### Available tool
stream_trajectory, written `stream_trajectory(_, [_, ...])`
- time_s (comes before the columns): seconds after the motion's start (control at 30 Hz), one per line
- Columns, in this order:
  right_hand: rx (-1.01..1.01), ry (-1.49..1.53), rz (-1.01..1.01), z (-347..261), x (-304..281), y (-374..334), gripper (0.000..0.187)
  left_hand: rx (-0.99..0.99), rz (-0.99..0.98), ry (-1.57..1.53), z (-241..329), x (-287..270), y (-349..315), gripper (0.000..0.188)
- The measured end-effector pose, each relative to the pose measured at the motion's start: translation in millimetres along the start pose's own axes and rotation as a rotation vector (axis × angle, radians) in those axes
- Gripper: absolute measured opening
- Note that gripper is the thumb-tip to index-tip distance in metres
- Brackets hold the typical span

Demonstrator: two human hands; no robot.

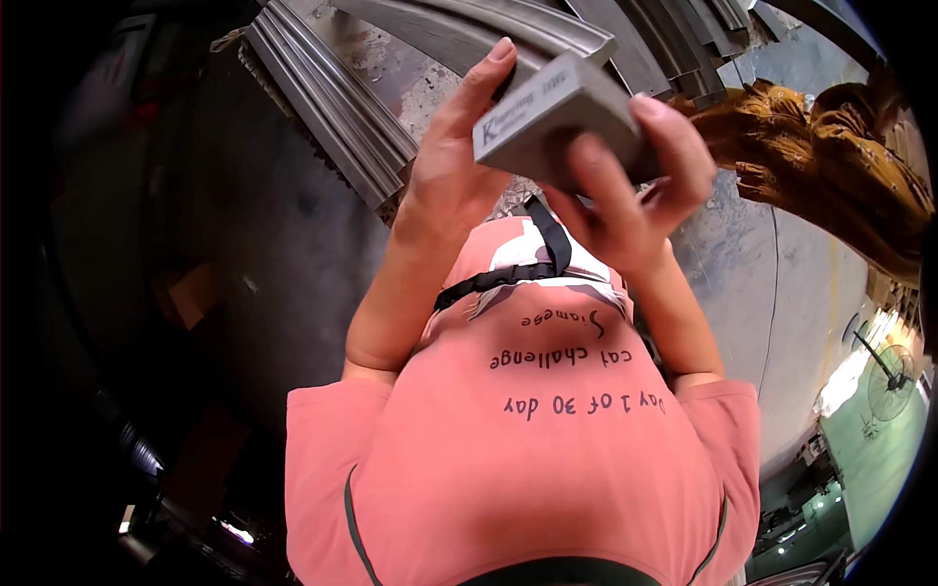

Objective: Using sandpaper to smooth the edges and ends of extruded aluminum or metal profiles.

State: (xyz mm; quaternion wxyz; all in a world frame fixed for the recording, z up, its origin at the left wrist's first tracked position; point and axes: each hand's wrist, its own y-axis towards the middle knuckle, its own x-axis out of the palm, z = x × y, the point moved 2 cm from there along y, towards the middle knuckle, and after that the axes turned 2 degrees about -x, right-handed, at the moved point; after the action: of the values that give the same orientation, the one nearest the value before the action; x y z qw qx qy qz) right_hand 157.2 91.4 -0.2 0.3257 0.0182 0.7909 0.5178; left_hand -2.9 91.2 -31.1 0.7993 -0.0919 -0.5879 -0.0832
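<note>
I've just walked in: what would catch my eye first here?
The pink shirt fills the lower middle of the view. Above it, near the top, the right hand grips a gray block, with the left hand at the block's left side. Metal strips lie at the upper left, and bunched brown cloth at the right.

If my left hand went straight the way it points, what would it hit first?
Probably the metal profile just beyond your left hand in the picture, though the depth gap is unclear.
</note>
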Motion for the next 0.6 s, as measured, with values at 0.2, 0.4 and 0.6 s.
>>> stream_trajectory(0.2, [0.086, -0.020, -0.079, 31.9, -29.1, -61.4, 0.047, -0.154, 0.147, 0.104, 13.1, -2.9, -4.1, 0.034])
stream_trajectory(0.4, [-0.081, -0.005, -0.046, 14.5, -2.7, -23.2, 0.049, 0.063, 0.209, 0.471, 2.7, 30.4, -13.0, 0.030])
stream_trajectory(0.6, [-0.167, -0.312, 0.092, 10.9, -22.7, -33.5, 0.048, -0.241, 0.296, 0.164, -2.3, 0.7, 6.0, 0.029])
